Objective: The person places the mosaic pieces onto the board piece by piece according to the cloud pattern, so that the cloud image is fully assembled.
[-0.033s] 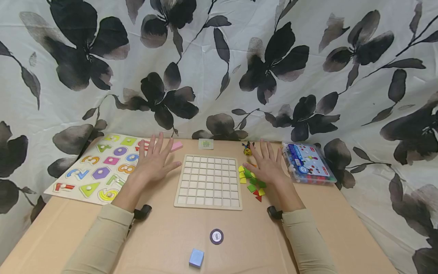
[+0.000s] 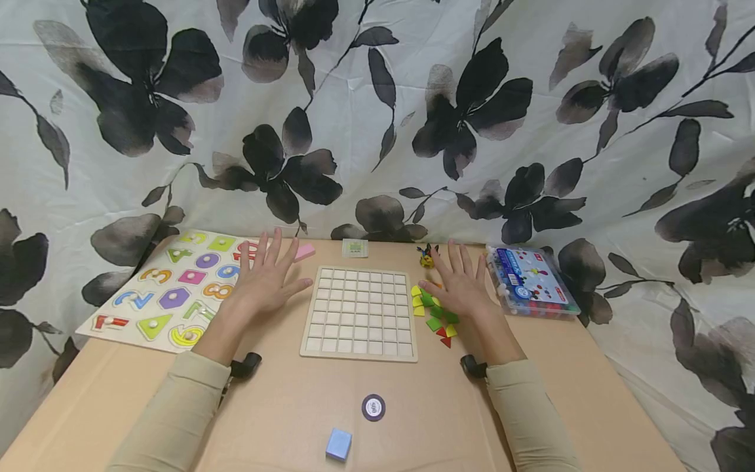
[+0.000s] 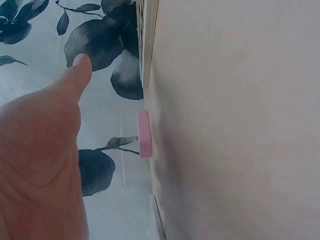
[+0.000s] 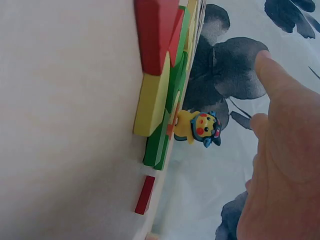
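My left hand (image 2: 263,280) hovers with spread fingers between the number puzzle board (image 2: 135,280) and the wooden grid board (image 2: 305,328). It holds nothing, and a pink block (image 3: 145,134) lies beyond its thumb in the left wrist view. On the other side, my right hand (image 2: 463,283) is spread above a pile of green, yellow and red blocks (image 2: 435,324), partly covering them. In the right wrist view this hand (image 4: 285,155) appears raised off the table, empty. A small yellow figure (image 4: 202,125) stands behind the blocks.
A clear plastic case (image 2: 533,282) with a blue label sits at the back right. Near the front lie a dark round chip (image 2: 373,408) and a light blue block (image 2: 339,445). A small pale square card (image 2: 355,248) lies at the back, before a floral curtain (image 2: 377,131).
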Demonstrator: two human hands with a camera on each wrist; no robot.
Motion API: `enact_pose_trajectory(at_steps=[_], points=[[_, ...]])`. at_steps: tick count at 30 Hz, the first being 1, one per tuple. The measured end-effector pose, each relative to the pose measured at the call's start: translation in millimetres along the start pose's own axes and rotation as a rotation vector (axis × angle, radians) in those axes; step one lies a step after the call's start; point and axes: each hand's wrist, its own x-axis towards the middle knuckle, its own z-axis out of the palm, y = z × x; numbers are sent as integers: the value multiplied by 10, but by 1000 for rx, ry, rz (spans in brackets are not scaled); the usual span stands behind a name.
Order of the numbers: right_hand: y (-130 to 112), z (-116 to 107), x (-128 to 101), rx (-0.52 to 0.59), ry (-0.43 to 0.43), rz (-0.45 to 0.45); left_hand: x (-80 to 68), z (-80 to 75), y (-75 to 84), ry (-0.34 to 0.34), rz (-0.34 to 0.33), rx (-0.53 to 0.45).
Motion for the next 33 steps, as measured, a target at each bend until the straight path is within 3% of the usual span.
enact_pose_trajectory(at_steps=[11, 15, 17, 19, 21, 23, 28, 33], points=[[88, 2, 17, 8, 47, -34, 9, 89, -34, -34, -7, -28], [189, -99, 3, 187, 48, -75, 19, 76, -8, -108, 57, -136], [255, -155, -37, 283, -38, -93, 17, 82, 8, -200, 127, -213], [320, -189, -94, 345, -187, -99, 3, 102, 21, -314, 186, -269], [383, -197, -147, 340, -328, -110, -22, 132, 29, -418, 222, -306], [434, -187, -192, 321, -409, -108, -46, 165, 34, -481, 230, -308], [491, -191, -237, 453, -445, -155, -48, 203, 46, -502, 227, -288], [491, -172, -207, 608, -597, -210, -20, 202, 39, -494, 224, -286]])
